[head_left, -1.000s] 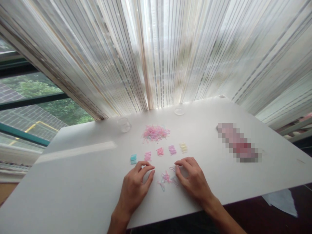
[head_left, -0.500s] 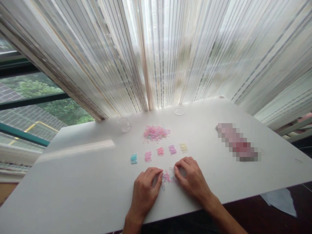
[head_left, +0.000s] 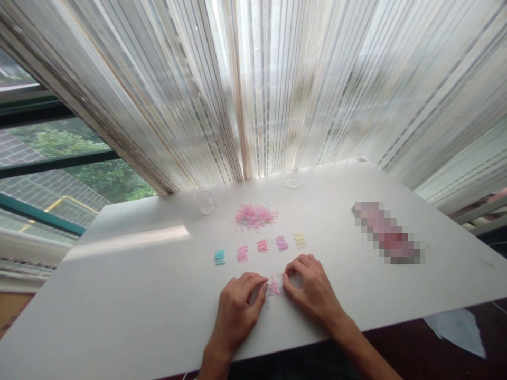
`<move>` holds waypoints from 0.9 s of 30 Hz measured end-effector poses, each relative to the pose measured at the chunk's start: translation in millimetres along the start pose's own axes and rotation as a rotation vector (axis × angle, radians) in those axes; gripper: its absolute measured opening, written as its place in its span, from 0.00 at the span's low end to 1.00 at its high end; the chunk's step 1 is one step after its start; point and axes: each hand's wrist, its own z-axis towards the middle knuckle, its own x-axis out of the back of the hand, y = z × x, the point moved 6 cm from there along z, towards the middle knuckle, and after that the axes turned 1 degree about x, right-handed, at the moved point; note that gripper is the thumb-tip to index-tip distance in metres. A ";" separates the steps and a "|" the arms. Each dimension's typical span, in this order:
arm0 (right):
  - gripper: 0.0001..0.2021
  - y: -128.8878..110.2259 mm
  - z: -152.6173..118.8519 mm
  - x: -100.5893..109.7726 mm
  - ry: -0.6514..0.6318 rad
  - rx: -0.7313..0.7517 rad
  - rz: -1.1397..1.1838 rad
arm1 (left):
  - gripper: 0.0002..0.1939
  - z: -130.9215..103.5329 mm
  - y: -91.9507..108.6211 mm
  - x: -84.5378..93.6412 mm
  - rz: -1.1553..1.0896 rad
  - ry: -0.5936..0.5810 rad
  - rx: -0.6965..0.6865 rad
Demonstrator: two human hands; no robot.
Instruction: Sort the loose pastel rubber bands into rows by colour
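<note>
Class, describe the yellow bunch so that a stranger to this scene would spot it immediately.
On the white table, just nearer than the large mixed pile, lies a row of five small bunches. The yellow bunch is at its right end, beside the purple bunch; its pale yellow colour sets it apart.

One view from my head, facing forward and down over the table (head_left: pixel 138 306), wide in its take, my left hand (head_left: pixel 241 303) and right hand (head_left: pixel 312 289) near at the lower middle, the curtain (head_left: pixel 269 79) ahead across the top, the window (head_left: pixel 87 171) at the left edge
</note>
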 end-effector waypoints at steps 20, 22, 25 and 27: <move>0.05 -24.2 -3.4 12.1 0.021 0.247 0.219 | 0.07 -1.9 5.9 2.0 -0.044 0.066 -0.119; 0.05 -23.7 -3.4 11.7 0.012 0.243 0.225 | 0.07 -1.6 6.6 2.0 -0.048 0.055 -0.117; 0.05 -22.3 -4.0 10.3 0.005 0.236 0.231 | 0.06 -1.1 7.4 1.9 -0.047 0.047 -0.105; 0.05 -21.6 -4.5 9.5 0.005 0.234 0.232 | 0.05 -0.9 8.1 1.8 -0.041 0.042 -0.102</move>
